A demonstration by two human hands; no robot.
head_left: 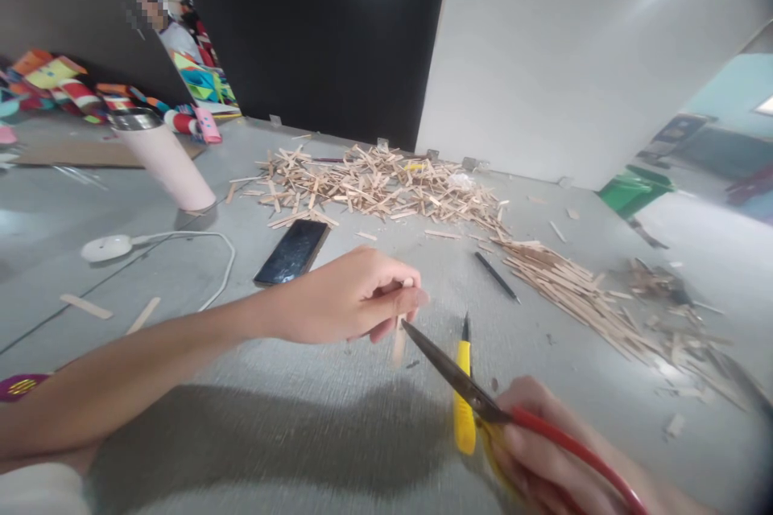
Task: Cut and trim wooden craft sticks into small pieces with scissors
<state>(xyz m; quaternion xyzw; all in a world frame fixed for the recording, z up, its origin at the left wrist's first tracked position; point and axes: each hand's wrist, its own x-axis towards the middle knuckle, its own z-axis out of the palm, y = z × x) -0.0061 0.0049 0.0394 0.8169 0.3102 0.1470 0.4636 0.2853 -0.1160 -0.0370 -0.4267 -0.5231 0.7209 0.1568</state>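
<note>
My left hand (350, 295) pinches a small wooden stick (399, 342) that hangs down from my fingertips above the grey table (254, 434). My right hand (547, 455) grips red-handled scissors (459, 378) at the lower right. The blade tips point up-left and reach the stick just under my left fingers. A yellow utility knife (464, 402) lies on the table beneath the scissors.
A wide pile of wooden sticks (374, 185) lies at the back, with a tidier heap of sticks (580, 290) to the right. A black phone (292, 251), a black pen (496, 277), a pink tumbler (164, 157) and a white cabled device (109, 247) sit on the left. A person sits far back left.
</note>
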